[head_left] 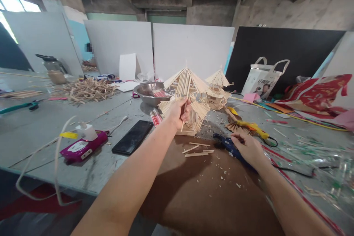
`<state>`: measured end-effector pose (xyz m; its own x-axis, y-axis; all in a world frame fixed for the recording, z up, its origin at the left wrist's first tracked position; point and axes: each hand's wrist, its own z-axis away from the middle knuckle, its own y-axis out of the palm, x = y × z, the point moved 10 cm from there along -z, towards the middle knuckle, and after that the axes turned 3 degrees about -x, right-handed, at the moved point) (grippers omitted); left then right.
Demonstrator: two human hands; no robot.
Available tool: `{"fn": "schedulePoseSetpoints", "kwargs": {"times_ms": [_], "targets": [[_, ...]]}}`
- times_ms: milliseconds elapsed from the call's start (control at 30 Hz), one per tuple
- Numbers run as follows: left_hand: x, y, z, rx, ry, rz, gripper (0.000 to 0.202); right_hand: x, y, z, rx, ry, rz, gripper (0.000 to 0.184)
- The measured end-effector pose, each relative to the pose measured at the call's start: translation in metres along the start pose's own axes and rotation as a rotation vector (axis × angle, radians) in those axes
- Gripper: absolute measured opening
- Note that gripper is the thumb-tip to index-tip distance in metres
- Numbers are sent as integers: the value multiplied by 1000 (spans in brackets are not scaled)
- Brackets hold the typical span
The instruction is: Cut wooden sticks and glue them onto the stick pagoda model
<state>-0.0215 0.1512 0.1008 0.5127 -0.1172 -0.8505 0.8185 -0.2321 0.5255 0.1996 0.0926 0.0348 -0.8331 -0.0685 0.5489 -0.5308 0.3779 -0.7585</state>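
In front of me stands a tiered pagoda model [186, 81] built from thin wooden sticks, with a pointed upper roof and a wider lower roof. My left hand [179, 112] is closed around its middle, between the roofs; its fingers hide part of the model. Over a dark-blue tool [231, 147], which looks like a glue gun, is my right hand [250, 149]. Its fingers are curled together, and what they hold, if anything, is hidden. Several short loose sticks [197, 151] lie on the brown board [210, 199] between my arms.
A second stick model [217, 90] stands behind, right of a metal bowl [149, 97]. At left lie a phone [133, 137], a purple power strip [85, 147] with looping cable, and a stick pile [85, 90]. A yellow-handled tool [254, 129] and clear plastic wrappers [334, 166] are right.
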Motion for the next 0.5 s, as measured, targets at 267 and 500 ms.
{"fn": "schedulePoseSetpoints", "kwargs": {"times_ms": [267, 500], "targets": [[27, 8, 26, -1, 131, -271, 25, -25, 11, 7, 311, 26, 427, 38], [47, 8, 30, 28, 202, -602, 28, -19, 30, 17, 421, -32, 553, 24]]}}
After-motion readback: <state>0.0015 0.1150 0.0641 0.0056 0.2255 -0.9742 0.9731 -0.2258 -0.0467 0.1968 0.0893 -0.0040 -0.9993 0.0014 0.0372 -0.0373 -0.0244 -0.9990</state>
